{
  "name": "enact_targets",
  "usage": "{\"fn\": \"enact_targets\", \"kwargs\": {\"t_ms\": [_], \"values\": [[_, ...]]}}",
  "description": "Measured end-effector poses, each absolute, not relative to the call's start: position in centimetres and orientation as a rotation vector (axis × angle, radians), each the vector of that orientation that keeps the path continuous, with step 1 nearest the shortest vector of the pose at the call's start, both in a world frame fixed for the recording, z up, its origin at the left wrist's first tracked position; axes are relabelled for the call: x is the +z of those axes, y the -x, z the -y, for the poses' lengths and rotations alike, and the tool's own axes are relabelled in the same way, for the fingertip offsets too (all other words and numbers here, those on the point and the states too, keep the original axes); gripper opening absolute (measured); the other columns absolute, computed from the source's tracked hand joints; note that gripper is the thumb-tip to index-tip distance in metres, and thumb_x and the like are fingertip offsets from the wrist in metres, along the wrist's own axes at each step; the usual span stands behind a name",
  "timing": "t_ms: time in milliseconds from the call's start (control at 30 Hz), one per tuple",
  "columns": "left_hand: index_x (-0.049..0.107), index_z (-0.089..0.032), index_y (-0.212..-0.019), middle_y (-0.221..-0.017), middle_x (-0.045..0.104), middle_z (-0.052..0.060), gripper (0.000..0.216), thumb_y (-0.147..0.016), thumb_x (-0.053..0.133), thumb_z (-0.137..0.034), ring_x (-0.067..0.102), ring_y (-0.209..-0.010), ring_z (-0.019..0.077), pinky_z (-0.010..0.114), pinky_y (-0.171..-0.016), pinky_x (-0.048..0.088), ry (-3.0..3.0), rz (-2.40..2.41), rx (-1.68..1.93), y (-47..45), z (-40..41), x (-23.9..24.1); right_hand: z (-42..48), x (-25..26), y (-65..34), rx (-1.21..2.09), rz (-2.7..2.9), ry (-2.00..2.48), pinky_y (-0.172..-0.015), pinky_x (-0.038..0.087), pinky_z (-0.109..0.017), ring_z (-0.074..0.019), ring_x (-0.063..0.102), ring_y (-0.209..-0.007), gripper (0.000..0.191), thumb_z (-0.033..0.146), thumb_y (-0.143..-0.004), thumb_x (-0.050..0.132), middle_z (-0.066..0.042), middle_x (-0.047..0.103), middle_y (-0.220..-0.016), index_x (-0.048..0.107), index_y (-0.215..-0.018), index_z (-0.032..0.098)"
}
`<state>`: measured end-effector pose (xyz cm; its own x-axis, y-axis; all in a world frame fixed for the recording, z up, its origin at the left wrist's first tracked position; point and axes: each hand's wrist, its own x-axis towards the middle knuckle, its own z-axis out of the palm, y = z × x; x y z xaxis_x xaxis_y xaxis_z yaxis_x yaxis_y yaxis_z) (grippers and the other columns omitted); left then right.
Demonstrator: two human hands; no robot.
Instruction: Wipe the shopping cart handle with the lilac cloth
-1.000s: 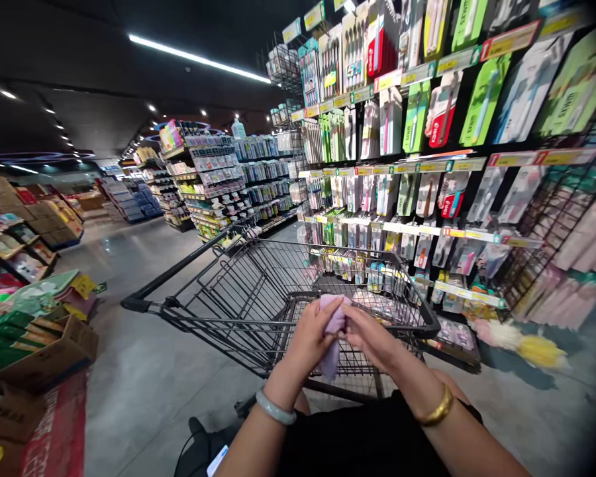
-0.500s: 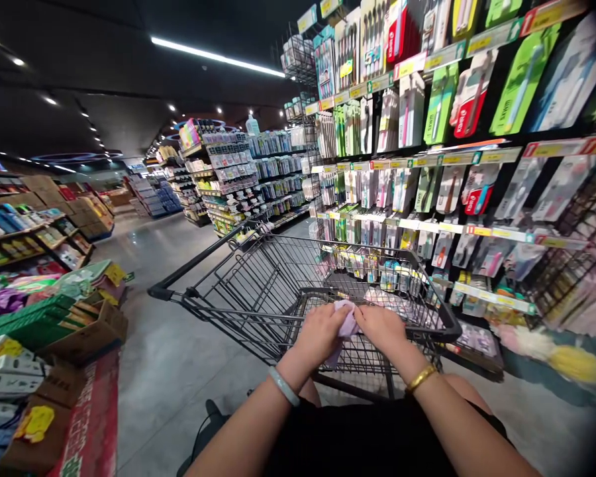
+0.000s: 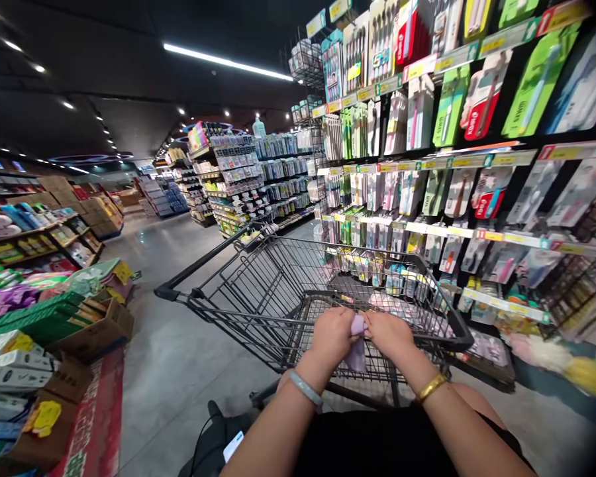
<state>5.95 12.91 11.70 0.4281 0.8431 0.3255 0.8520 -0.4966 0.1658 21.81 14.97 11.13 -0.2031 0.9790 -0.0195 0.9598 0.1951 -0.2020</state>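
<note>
A light purple cloth (image 3: 356, 358) is gripped between my two hands over the near side rail of a black wire shopping cart (image 3: 223, 285). My left hand (image 3: 332, 334), with a pale bangle at its wrist, is closed on the cloth's left side. Fingers curled, my right hand (image 3: 391, 334) pinches it from the other side; a gold bangle circles that wrist. Part of the cloth is bunched between the fingers, and a loose end hangs below. My hands hide some of the rail, so I cannot tell whether the cloth wraps around it.
Beyond the cart, a tall rack (image 3: 377, 165) of packaged toothbrushes rises at the right. Cardboard boxes (image 3: 102, 324) of goods line the left of the grey floor (image 3: 153, 371). More stocked shelves (image 3: 238, 175) stand farther back. A dark bag or seat-like object lies at my lower left.
The view has shifted slightly, so the scene sits farther right. Both hands still hold the cloth; its hanging end now shows between them rather than under the left hand.
</note>
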Motion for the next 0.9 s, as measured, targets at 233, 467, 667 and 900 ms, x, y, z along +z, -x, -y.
{"fn": "enact_targets", "kwargs": {"t_ms": [233,467,667,900], "values": [[0.061,-0.02,-0.094,-0.095,0.066,0.003,0.017,-0.079,0.066,-0.023,0.061,-0.091,0.0202,0.031,-0.082,0.048,2.891,1.481,-0.49,-3.3,-13.9,12.9,-14.7,11.8,-21.4,0.315,2.261,2.011,-0.08,0.049,-0.038,-0.0277,0.068,-0.097,0.057,0.047,-0.099,0.02,-0.011,0.073,-0.102,0.071,-0.1,0.021],[0.064,-0.021,-0.111,-0.137,0.054,0.009,0.037,-0.076,0.062,-0.01,0.047,-0.128,0.0266,0.044,-0.107,0.04,2.429,1.572,-1.143,-1.5,-16.5,15.6,-14.8,12.4,-21.5,0.427,2.256,2.03,-0.082,0.048,-0.039,-0.027,0.067,-0.098,0.062,0.053,-0.097,0.017,-0.01,0.072,-0.104,0.071,-0.103,0.024],[0.059,-0.022,-0.117,-0.117,0.065,0.009,0.035,-0.082,0.059,-0.018,0.06,-0.108,0.0237,0.041,-0.093,0.049,2.677,1.268,-0.774,-3.7,-12.2,11.1,-15.0,12.0,-21.7,0.384,2.285,2.007,-0.082,0.048,-0.037,-0.0256,0.067,-0.099,0.057,0.048,-0.098,0.02,-0.009,0.072,-0.106,0.071,-0.103,0.024],[0.044,-0.026,-0.14,-0.136,0.051,0.012,0.068,-0.083,0.058,-0.06,0.049,-0.119,0.03,0.045,-0.1,0.038,2.723,1.167,-0.521,-4.1,-10.6,11.9,-15.4,11.7,-22.1,0.44,2.295,1.987,-0.083,0.046,-0.035,-0.0249,0.066,-0.101,0.053,0.046,-0.098,0.022,-0.01,0.072,-0.106,0.07,-0.104,0.024]]}}
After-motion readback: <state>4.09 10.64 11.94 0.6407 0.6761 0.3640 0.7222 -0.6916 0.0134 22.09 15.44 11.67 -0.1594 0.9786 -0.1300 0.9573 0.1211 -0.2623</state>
